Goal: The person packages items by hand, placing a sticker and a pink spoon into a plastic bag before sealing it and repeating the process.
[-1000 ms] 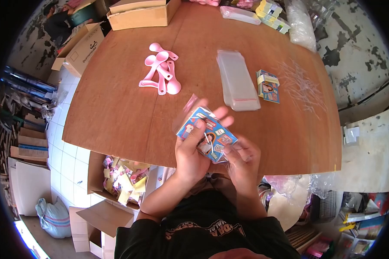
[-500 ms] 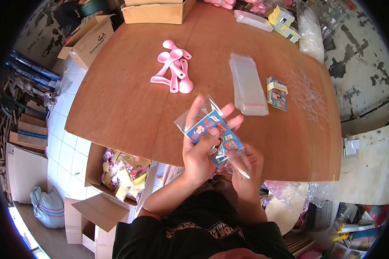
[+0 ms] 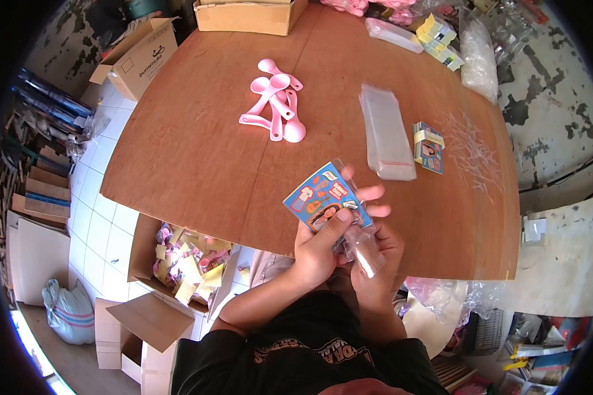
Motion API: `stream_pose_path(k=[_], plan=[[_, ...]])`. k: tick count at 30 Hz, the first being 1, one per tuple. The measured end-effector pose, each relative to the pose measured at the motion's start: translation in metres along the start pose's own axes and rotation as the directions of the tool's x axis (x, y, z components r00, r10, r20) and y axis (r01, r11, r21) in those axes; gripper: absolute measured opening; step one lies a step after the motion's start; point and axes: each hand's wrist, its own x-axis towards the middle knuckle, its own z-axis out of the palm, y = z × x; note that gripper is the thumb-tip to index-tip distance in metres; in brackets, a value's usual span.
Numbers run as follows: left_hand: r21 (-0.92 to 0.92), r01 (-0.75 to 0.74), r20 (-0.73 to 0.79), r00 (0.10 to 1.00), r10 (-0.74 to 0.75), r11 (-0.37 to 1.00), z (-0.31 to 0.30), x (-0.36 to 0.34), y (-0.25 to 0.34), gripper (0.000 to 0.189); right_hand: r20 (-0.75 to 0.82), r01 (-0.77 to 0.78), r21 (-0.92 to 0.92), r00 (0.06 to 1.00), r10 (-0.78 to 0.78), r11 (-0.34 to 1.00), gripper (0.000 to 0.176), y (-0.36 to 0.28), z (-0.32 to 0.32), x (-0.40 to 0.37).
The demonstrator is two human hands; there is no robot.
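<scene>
My left hand (image 3: pixel 319 253) grips a blue printed card (image 3: pixel 319 197) with its thumb across the card's lower part. The card is tilted above the table's near edge. A clear plastic bag (image 3: pixel 364 251) shows along the card's right edge and hangs crumpled below it. My right hand (image 3: pixel 379 260) is closed on the lower end of this bag, and some of its fingers are hidden behind the plastic. Beyond my hands lie a pile of pink spoons (image 3: pixel 275 105), a stack of flat clear bags (image 3: pixel 387 135) and a banded stack of blue cards (image 3: pixel 429 148).
Thin clear strips (image 3: pixel 471 155) are scattered at the brown table's (image 3: pixel 197 151) right side. A cardboard box (image 3: pixel 244 18) and a roll of clear plastic (image 3: pixel 479 62) stand at the back. Below the left edge, an open carton (image 3: pixel 145 260) holds packed pink items.
The card has turned and shows more of its face, with its left end clear of the plastic. My right hand has moved slightly, still gripping the bag. The whole view has shifted a little.
</scene>
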Motion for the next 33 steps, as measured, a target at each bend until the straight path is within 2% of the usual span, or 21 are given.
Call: stream_pose_path(k=[2,3,4,5,6,7,8,9,11,13,14,15,16,17,20,25,26,27,29,31,33], plan=[[-0.005,0.022,-0.019,1.0,-0.022,1.0,0.0,-0.003,0.001,0.053,0.026,0.041,-0.112,0.999,-0.038,0.993,0.014,0.003,0.003,0.001],[-0.006,0.022,-0.02,1.0,-0.022,1.0,-0.001,-0.003,0.004,0.053,-0.067,0.266,-0.29,0.953,-0.297,0.919,0.012,0.004,0.012,0.002],[-0.025,0.064,-0.06,0.996,-0.066,0.998,-0.004,-0.002,0.01,0.055,-0.108,0.44,-0.474,0.831,-0.546,0.763,0.013,0.003,0.018,0.003],[-0.045,0.106,-0.099,0.989,-0.11,0.993,-0.006,-0.002,0.016,0.056,-0.108,0.439,-0.474,0.832,-0.545,0.764,0.013,-0.003,0.015,0.005],[-0.147,0.156,-0.119,0.977,-0.174,0.977,-0.009,-0.002,0.022,0.054,0.205,0.616,-0.653,0.704,-0.68,0.441,0.018,-0.012,0.005,0.007],[-0.147,0.156,-0.123,0.977,-0.175,0.977,-0.014,-0.002,0.027,0.054,0.527,0.733,-0.678,0.533,-0.662,0.051,0.024,-0.019,-0.004,0.009],[-0.257,0.141,-0.121,0.977,-0.177,0.956,-0.02,-0.002,0.031,0.052,0.624,0.814,-0.577,0.492,-0.607,0.067,0.033,-0.021,-0.01,0.01],[-0.363,0.124,-0.118,0.977,-0.178,0.923,-0.024,-0.001,0.037,0.05,0.706,0.853,-0.52,0.404,-0.581,-0.039,0.03,-0.024,-0.009,0.012],[-0.348,-0.025,-0.23,0.971,-0.06,0.937,-0.027,-0.003,0.052,0.044,0.764,0.918,-0.391,0.366,-0.532,0.071,0.027,-0.029,-0.011,0.019],[-0.265,-0.156,-0.317,0.946,0.066,0.951,-0.038,-0.006,0.065,0.043,0.776,0.908,-0.335,0.417,-0.474,0.251,0.023,-0.043,-0.006,0.03],[-0.237,-0.219,-0.343,0.93,0.13,0.947,-0.042,-0.006,0.069,0.042,0.797,0.898,-0.352,0.436,-0.418,0.264,0.024,-0.049,-0.004,0.041],[-0.205,-0.281,-0.367,0.91,0.192,0.938,-0.046,-0.006,0.071,0.042,0.74,0.84,-0.459,0.542,-0.399,0.29,0.022,-0.052,0.006,0.048],[-0.173,-0.308,-0.358,0.904,0.232,0.935,-0.047,-0.007,0.073,0.042,0.798,0.864,-0.485,0.501,-0.334,0.138,0.018,-0.065,0.018,0.072],[-0.169,-0.312,-0.357,0.904,0.237,0.935,-0.047,-0.008,0.073,0.042,0.752,0.869,-0.443,0.495,-0.436,0.222,0.014,-0.05,0.023,0.1],[-0.188,-0.285,-0.389,0.9,0.195,0.94,-0.043,-0.014,0.073,0.044,0.649,0.708,-0.651,0.706,-0.284,0.273,0.018,-0.028,0.038,0.172],[-0.145,-0.258,-0.39,0.902,0.185,0.955,-0.038,-0.02,0.069,0.046,0.559,0.619,-0.76,0.778,-0.286,0.2,0.027,0.026,0.064,0.284],[-0.135,-0.255,-0.392,0.901,0.185,0.957,-0.036,-0.021,0.068,0.046,0.57,0.605,-0.782,0.792,-0.22,0.151,0.027,0.03,0.068,0.295],[-0.126,-0.252,-0.396,0.899,0.184,0.959,-0.035,-0.021,0.068,0.047,0.575,0.591,-0.8,0.804,-0.152,0.101,0.027,0.029,0.075,0.299],[-0.115,-0.249,-0.385,0.903,0.188,0.962,-0.032,-0.02,0.069,0.047,0.577,0.594,-0.79,0.805,-0.139,0.153,0.026,0.026,0.083,0.301],[-0.075,-0.269,-0.379,0.899,0.222,0.96,-0.031,-0.017,0.068,0.046,0.508,0.5,-0.844,0.861,-0.009,0.194,0.025,0.011,0.089,0.289],[-0.063,-0.258,-0.376,0.901,0.216,0.964,-0.027,-0.013,0.068,0.045,0.493,0.488,-0.857,0.87,-0.012,0.165,0.023,0.015,0.086,0.293]])
